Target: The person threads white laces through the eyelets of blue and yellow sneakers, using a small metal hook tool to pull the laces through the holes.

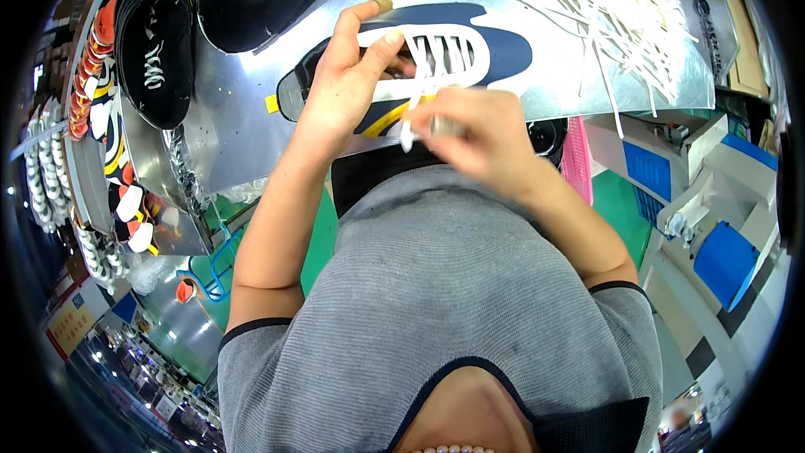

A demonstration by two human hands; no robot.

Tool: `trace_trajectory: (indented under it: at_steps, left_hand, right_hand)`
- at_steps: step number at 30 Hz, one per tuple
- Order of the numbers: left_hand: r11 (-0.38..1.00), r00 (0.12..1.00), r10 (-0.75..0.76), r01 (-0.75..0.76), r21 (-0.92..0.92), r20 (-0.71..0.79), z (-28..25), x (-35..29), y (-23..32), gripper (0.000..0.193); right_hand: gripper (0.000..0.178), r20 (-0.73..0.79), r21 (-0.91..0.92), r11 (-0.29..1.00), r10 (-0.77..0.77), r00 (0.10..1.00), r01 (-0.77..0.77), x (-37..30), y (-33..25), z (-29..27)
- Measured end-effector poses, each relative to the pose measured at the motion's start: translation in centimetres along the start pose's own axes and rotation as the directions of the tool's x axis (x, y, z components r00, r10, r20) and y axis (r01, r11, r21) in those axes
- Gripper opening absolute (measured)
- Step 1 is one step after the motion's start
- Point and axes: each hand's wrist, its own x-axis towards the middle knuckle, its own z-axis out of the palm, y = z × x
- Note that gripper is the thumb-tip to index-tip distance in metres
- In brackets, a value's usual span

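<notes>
Across the metal desk (226,151), the left hand (348,75) gripped a shoe upper (440,81) at twelve o'clock, likely steadying it; the right hand (474,136) apparently pinched white lace (407,131).

A shiny metal bench (231,138) was brightly lit, with green floor (625,201) seen beneath it. Pale furniture (759,180) with blue panels (725,264) was placed at right; small lights (96,356) were scattered across the dim lower left.

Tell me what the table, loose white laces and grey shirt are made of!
Table: probably metal, smooth and silvery, with bright glare. Loose laces: likely soft fabric, matte white; they bend and tangle. Shirt: seemingly knitted cloth, matte, with fine ribs.
</notes>
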Motion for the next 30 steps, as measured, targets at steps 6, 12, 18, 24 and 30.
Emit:
trace_trajectory:
  at_steps: [6,12,18,24,30]
  left_hand:
    - [0.926,0.975,0.221,-0.209,0.313,-0.005,-1.0,-5.0,0.9,0.05]
    - [0.638,0.914,0.394,-0.346,0.688,0.095,0.1,-5.6,-0.4,0.032]
    - [0.77,0.948,0.314,-0.283,0.572,0.046,-0.6,-4.6,-0.7,0.024]
    - [0.802,0.958,0.277,-0.275,0.529,0.077,-0.1,-4.2,-0.2,0.031]
    - [0.668,0.91,0.415,-0.293,0.684,-0.015,0.3,-3.7,-1.3,0.027]
  right_hand:
    - [0.017,-0.153,0.391,0.822,0.501,0.852,-0.414,-3.1,-0.7,-2.2]
    - [0.022,-0.058,-0.015,0.864,0.501,0.863,-0.503,-1.2,0.8,-0.2]
    - [0.01,-0.069,0.329,0.797,0.556,0.829,-0.507,0.8,-1.0,-0.3]
    - [0.014,-0.215,0.402,0.866,0.404,0.889,-0.297,1.6,2.0,2.2]
    - [0.024,-0.213,0.324,0.896,0.383,0.899,-0.305,-0.2,0.3,1.0]
